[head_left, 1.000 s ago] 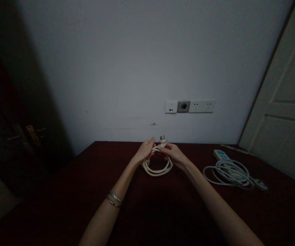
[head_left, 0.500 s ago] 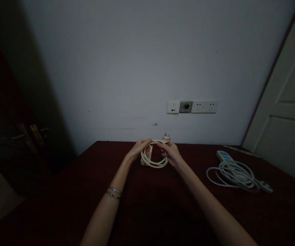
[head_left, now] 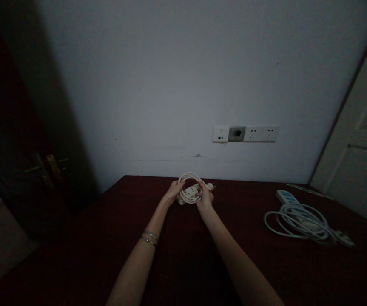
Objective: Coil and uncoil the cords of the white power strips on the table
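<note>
A white cable is wound into a loose coil between my two hands. My left hand is closed on the coil's left side, and my right hand grips its right side. Behind and partly inside the ring of cable, a white power strip shows its sockets. The cable's plug sticks out to the right beside my right fingers. Whether the strip rests on the table or in my fingers I cannot tell.
A second power strip, white and blue, lies at the right on the dark red table, with its coiled cable on top. Wall sockets sit above the table's back edge. Doors stand at left and right.
My right hand has turned and moved down and left, closer to my left hand. The plug now points right instead of up. The power strip lies more level, and the view has shifted slightly.
</note>
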The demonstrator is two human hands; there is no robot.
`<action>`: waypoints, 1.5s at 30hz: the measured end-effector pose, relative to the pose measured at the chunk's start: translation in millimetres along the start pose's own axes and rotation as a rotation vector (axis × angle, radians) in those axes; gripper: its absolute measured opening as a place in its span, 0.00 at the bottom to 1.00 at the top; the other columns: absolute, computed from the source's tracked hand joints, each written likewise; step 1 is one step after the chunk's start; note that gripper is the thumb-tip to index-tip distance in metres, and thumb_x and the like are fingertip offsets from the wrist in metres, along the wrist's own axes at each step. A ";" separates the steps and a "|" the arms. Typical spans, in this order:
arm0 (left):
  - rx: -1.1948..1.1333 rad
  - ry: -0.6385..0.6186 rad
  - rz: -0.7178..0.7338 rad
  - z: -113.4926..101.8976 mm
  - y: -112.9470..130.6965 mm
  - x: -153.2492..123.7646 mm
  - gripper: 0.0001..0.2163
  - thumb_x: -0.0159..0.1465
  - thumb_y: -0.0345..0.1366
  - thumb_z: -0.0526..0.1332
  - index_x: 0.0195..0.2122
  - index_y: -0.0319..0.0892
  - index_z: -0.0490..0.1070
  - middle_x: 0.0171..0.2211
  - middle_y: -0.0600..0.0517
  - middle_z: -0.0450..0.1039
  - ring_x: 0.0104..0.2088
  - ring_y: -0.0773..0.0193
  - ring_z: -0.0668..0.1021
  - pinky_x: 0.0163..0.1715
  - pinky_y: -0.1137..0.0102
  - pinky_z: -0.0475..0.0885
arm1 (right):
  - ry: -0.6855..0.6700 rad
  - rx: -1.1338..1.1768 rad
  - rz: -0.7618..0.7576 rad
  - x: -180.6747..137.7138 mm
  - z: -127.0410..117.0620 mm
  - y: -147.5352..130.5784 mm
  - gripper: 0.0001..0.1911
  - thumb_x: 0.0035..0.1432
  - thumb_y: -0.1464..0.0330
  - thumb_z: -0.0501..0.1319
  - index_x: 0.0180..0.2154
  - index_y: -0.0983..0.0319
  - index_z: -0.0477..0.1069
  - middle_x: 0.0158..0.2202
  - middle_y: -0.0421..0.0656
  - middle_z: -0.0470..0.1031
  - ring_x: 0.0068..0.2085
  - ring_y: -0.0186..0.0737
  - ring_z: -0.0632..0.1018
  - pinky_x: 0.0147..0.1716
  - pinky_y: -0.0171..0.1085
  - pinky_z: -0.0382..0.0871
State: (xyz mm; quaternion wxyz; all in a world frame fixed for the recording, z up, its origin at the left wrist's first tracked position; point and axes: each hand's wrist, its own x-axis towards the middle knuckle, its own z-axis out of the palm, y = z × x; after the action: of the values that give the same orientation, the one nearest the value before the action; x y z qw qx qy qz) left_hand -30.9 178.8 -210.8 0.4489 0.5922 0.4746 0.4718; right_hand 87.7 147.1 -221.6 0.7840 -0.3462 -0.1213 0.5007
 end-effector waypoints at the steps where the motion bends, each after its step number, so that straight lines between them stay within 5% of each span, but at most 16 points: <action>1: 0.016 0.032 0.017 0.9 -3.3 3.3 0.07 0.56 0.35 0.57 0.28 0.35 0.70 0.22 0.52 0.70 0.25 0.68 0.73 0.27 0.75 0.67 | 0.028 -0.001 -0.005 1.3 1.3 5.5 0.12 0.40 0.68 0.66 0.26 0.62 0.62 0.21 0.36 0.69 0.17 0.26 0.66 0.09 0.26 0.53; 7: 0.165 0.037 0.017 -2.7 -24.0 13.6 0.06 0.48 0.24 0.59 0.28 0.35 0.72 0.23 0.53 0.71 0.28 0.65 0.74 0.29 0.74 0.68 | 0.136 -0.047 -0.019 9.1 0.9 28.8 0.13 0.43 0.65 0.65 0.24 0.60 0.61 0.16 0.37 0.67 0.16 0.31 0.68 0.12 0.32 0.62; 19: 0.376 -0.022 -0.046 -9.8 -25.5 9.9 0.09 0.41 0.22 0.60 0.24 0.38 0.73 0.24 0.52 0.73 0.34 0.59 0.76 0.32 0.73 0.68 | 0.233 -0.256 -0.094 16.5 -18.4 45.6 0.08 0.44 0.66 0.63 0.28 0.63 0.67 0.24 0.43 0.75 0.29 0.40 0.78 0.22 0.33 0.71; 26: 0.329 -0.006 -0.217 -10.0 -28.1 6.0 0.04 0.41 0.24 0.60 0.19 0.37 0.69 0.16 0.53 0.68 0.23 0.63 0.73 0.21 0.73 0.65 | 0.165 -0.507 -0.205 27.9 -26.2 28.6 0.12 0.34 0.66 0.68 0.25 0.63 0.70 0.30 0.51 0.77 0.44 0.48 0.76 0.37 0.36 0.71; 32: 0.126 -0.074 -0.321 -1.2 -28.2 3.1 0.05 0.42 0.21 0.56 0.18 0.37 0.65 0.14 0.55 0.63 0.18 0.68 0.70 0.21 0.74 0.66 | 0.055 -0.535 -0.228 35.4 -30.0 23.4 0.17 0.34 0.63 0.67 0.28 0.65 0.71 0.34 0.53 0.78 0.40 0.51 0.77 0.37 0.39 0.71; 37: -0.014 -0.119 -0.344 7.3 -16.1 1.9 0.08 0.41 0.20 0.55 0.21 0.37 0.64 0.15 0.56 0.64 0.19 0.68 0.71 0.23 0.72 0.69 | -0.031 -0.410 -0.218 35.3 -28.9 22.7 0.22 0.40 0.62 0.63 0.38 0.67 0.69 0.38 0.52 0.77 0.36 0.46 0.79 0.31 0.39 0.73; 45: -0.231 -0.266 -0.248 -5.3 29.2 -15.9 0.17 0.45 0.23 0.61 0.37 0.38 0.69 0.22 0.53 0.71 0.21 0.68 0.74 0.26 0.70 0.72 | -0.334 -0.349 -0.326 28.6 -12.7 -9.2 0.24 0.40 0.61 0.66 0.40 0.66 0.68 0.41 0.50 0.76 0.39 0.42 0.78 0.38 0.40 0.72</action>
State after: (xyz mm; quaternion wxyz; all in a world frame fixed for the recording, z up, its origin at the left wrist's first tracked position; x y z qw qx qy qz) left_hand -33.7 159.3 -183.5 0.6271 0.5308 0.4231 0.3822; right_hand 114.4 164.2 -229.2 0.7517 -0.3648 -0.3871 0.3899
